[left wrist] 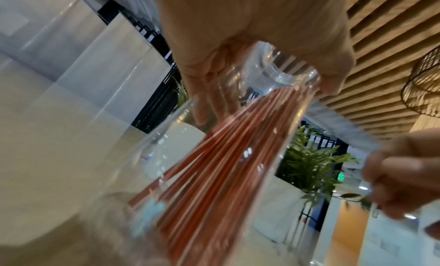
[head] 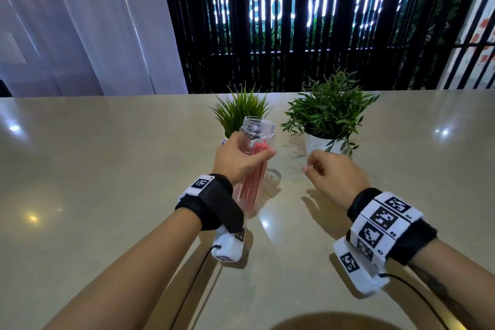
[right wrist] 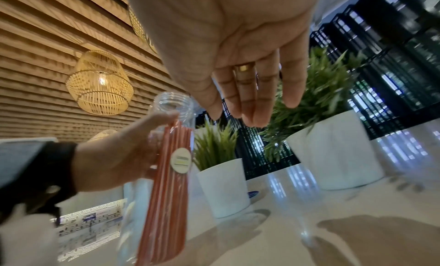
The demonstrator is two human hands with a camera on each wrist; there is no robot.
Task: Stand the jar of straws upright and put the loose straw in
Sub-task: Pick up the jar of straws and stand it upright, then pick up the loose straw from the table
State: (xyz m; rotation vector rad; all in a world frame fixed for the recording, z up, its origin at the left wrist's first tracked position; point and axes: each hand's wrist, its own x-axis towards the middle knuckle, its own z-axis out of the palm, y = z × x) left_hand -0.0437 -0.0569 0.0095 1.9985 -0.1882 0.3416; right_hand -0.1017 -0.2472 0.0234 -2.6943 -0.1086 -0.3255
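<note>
Head view: your left hand [head: 241, 158] grips a clear jar [head: 255, 142] just below its open mouth, fingers and thumb curled round it, red straws [head: 254, 179] inside, its base at the beige table [head: 107, 169] before two potted plants [head: 325, 115]; your right hand [head: 334, 174] hovers beside it, fingers loosely curled, holding nothing. Left wrist view: your fingers [left wrist: 202, 93] wrap the jar's neck, the straws [left wrist: 214, 166] fanning down inside the blurred jar. Right wrist view: your fingers [right wrist: 247, 100] hang straight and close together above the table, the jar [right wrist: 166, 157] held nearly upright to their left, a round label [right wrist: 182, 160] on its side.
</note>
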